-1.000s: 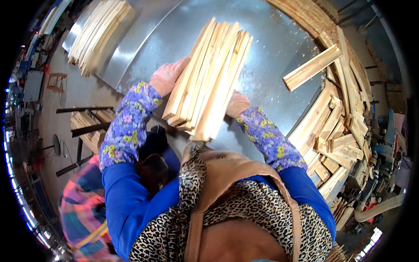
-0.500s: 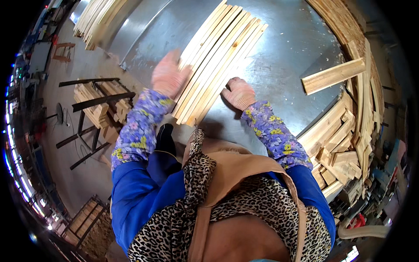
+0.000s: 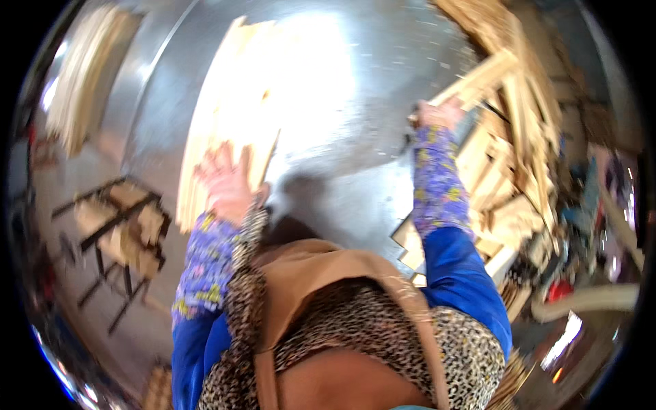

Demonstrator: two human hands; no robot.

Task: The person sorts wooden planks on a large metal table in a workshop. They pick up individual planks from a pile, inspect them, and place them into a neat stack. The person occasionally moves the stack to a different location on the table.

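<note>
Pulling board [image 3: 486, 76] gripped in right hand [image 3: 440, 115], 2 o'clock, may snag scraps [image 3: 488, 167]; splayed left hand [image 3: 227, 183] could skew slats [image 3: 229, 102].

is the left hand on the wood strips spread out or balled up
Spread out: the left hand rests on the wooden strips with its fingers fanned apart, pointing away from the body.

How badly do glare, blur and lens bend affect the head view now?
Head view: strong glare washes out much of the wood strips and the metal tabletop beside them; blur softens both the left hand and right hand; a dark shadow falls between them; fisheye bends edges toward the black rim.
</note>
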